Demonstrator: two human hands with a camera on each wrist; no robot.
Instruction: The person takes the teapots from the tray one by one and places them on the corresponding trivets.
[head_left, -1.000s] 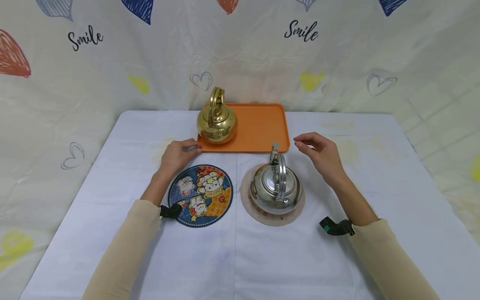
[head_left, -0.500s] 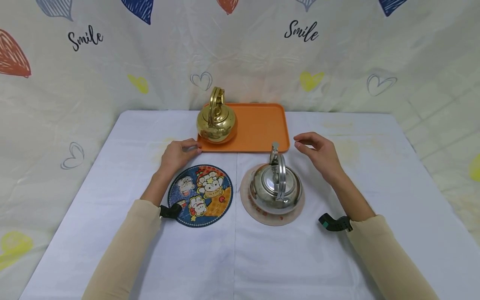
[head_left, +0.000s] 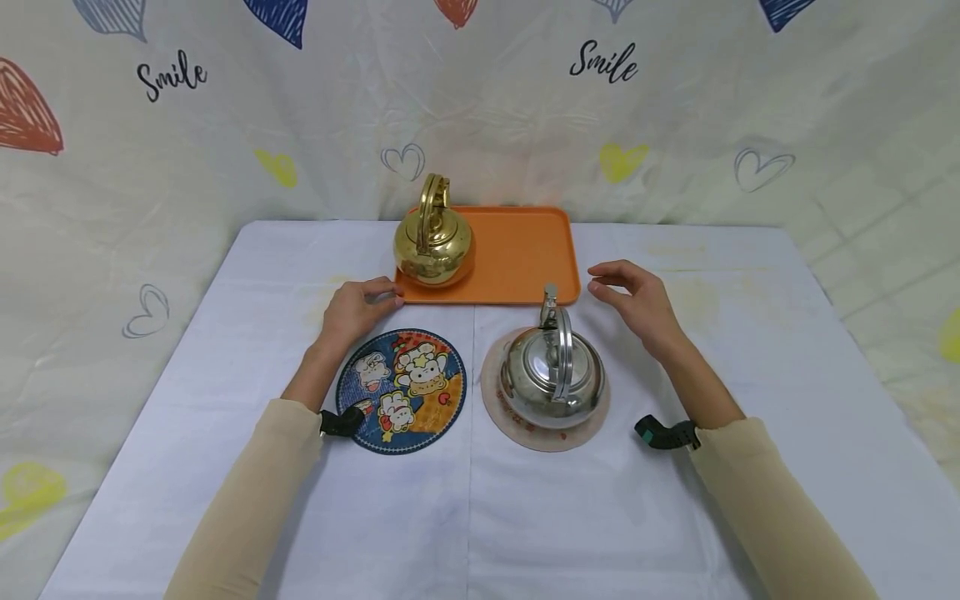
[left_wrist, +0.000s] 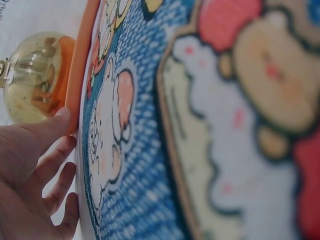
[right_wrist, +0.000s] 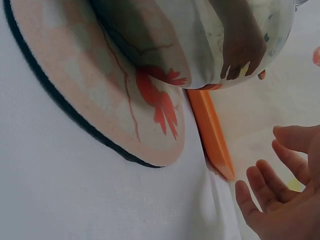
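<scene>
Backdrop [head_left: 495, 108]: pale, wrinkled | prints: hearts [head_left: 624, 162], "Smile" lettering [head_left: 603, 62] | tablecloth [head_left: 390, 533]: white, creased | light: soft

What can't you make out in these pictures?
Head view: middle of the pink mat, hidden under the silver kettle.
Head view: inside of the gold kettle, hidden by its lid.
Left wrist view: print on the right of the blue mat, blurred.
Right wrist view: much of the silver kettle, cut off by the top edge.

Soft lt, faint shadows; wrist pics dimmer, L part-blurred
</scene>
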